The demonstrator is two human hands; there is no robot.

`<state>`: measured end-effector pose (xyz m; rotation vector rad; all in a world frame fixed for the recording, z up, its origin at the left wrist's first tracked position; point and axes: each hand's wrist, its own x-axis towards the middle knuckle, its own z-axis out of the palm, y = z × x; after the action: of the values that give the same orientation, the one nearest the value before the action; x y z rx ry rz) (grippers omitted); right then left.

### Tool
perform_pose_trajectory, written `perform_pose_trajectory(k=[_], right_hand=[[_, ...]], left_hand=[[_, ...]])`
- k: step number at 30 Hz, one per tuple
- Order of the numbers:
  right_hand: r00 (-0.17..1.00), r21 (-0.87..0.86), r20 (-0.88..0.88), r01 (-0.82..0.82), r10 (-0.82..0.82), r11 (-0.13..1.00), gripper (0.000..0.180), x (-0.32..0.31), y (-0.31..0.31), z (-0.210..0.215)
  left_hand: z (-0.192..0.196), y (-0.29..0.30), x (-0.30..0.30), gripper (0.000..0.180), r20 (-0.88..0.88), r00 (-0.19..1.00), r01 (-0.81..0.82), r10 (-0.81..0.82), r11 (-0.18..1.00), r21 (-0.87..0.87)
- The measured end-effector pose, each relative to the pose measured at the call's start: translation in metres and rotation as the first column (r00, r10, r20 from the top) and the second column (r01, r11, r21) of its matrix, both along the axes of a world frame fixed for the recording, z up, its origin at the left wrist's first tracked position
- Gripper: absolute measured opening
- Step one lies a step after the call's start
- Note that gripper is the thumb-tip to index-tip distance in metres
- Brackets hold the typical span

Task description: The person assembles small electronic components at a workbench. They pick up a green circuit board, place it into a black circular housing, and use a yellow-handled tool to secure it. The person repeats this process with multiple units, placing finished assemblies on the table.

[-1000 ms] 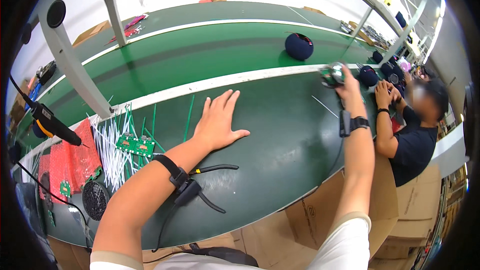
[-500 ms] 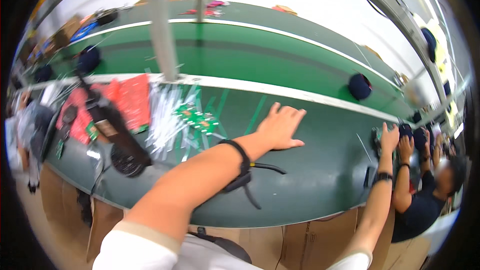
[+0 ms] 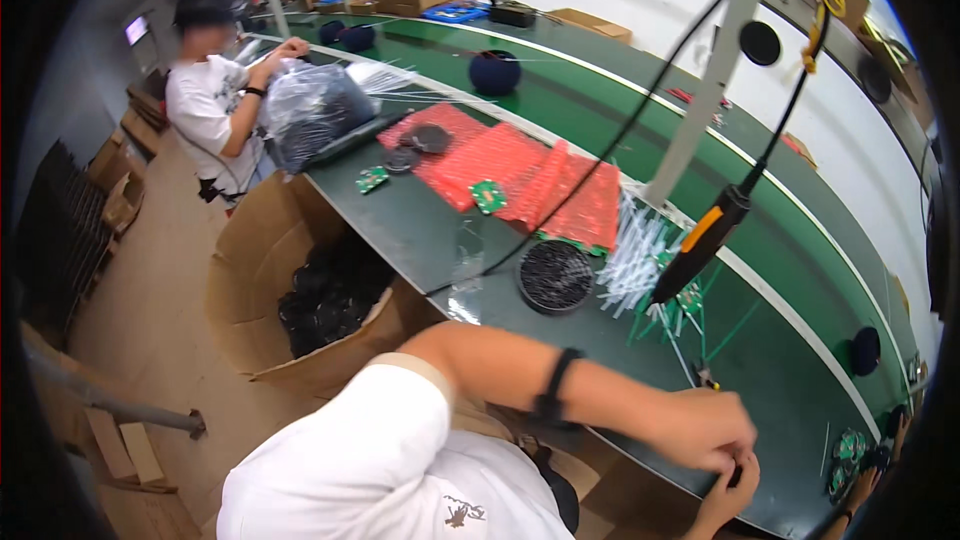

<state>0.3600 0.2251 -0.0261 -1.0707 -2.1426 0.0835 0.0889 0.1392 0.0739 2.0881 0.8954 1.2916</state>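
My left hand reaches across the bench's near edge with its fingers bent down and closed. It meets my right hand, which is closed around a small black piece. The fingers hide most of that piece, so its kind does not show. Beyond my left hand lie cutting pliers, next to green circuit boards and a heap of white strips. A black electric screwdriver with an orange stripe hangs on its cord above them.
A round black dish of small dark parts stands by red bubble wrap. At the left, a cardboard box holds black bags. A co-worker handles a plastic bag farther along. More boards lie far right, near another person's hands.
The view has swung left. My left hand has drawn back from over the bench, where its fingers were spread, and has come together with my right hand, its fingers now closed.
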Motion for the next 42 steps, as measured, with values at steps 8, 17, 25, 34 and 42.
perform_pose_trajectory(k=[8,17,25,34,42], right_hand=[[0.995,0.109,0.030,0.096,-0.100,0.989,0.014,-0.009,-0.013,0.011],[0.984,-0.148,-0.109,0.121,-0.138,0.982,0.014,0.021,0.025,-0.031],[0.978,-0.101,-0.138,0.141,-0.154,0.985,0.011,0.023,0.027,-0.039],[0.708,-0.562,-0.696,-0.640,0.118,0.524,0.044,-0.153,-0.127,0.033],[0.741,-0.572,-0.624,-0.649,0.247,0.501,0.037,-0.257,-0.121,0.016]], left_hand=[[-0.028,-0.215,-0.271,0.013,-0.228,0.181,-0.979,0.957,0.154,-0.131],[-0.048,-0.230,-0.502,0.041,-0.540,-0.328,-0.886,0.775,-0.450,-0.108],[-0.053,-0.206,-0.508,0.034,-0.339,-0.316,-0.941,0.886,-0.338,-0.005],[-0.031,-0.244,-0.248,0.019,0.166,0.756,-0.403,0.633,0.651,-0.643],[-0.036,-0.182,-0.274,0.017,-0.227,0.247,-0.968,0.942,0.252,-0.008]])
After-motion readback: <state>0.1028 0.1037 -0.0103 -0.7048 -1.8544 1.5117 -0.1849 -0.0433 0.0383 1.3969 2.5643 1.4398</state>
